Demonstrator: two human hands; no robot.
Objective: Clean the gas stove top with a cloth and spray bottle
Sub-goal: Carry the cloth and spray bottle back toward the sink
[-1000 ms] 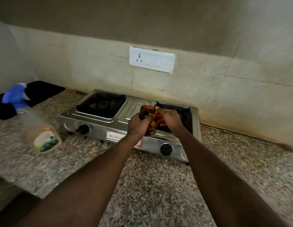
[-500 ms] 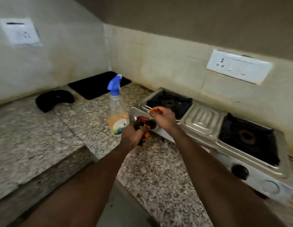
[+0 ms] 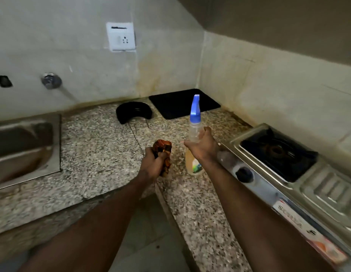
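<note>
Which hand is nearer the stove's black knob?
Right. The right hand, gripping the spray bottle, is just left of the knob; the left hand holds the cloth farther left.

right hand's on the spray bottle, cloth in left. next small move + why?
Probably lift the spray bottle and swing it right over the gas stove. The right hand already wraps its middle, its base seems on the counter, and the left hand holds the bunched cloth ready.

A clear spray bottle with a blue trigger head stood upright on the speckled granite, just left of the steel gas stove, amber liquid low inside. A crumpled orange-and-black cloth sat bunched to the bottle's left, above the counter's near edge.
</note>
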